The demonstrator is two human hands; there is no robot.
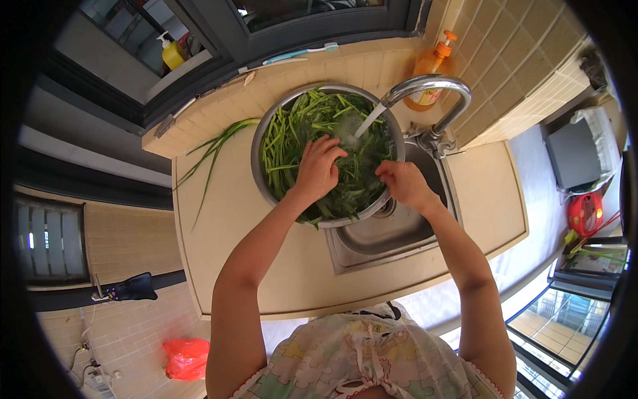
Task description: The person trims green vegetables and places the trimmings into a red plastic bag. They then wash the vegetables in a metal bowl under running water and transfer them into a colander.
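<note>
A round metal basin [256, 164] full of water and leafy green stalks [289, 134] rests on the counter, its right part over the sink. Water runs from the curved chrome faucet [423, 82] into it and froths at the surface. My left hand [319, 167] is over the middle of the greens, palm down and fingers apart, nothing visibly held. My right hand [406, 184] is at the basin's right rim with its fingers curled together. Whether those fingertips pinch a leaf or the rim is hidden.
The steel sink [389, 234] lies under the basin's right side. Long green scallion-like leaves [214, 144] lie on the counter [279, 279] at left. An orange pump bottle [426, 75] stands behind the faucet. A toothbrush [301, 52] lies on the window ledge.
</note>
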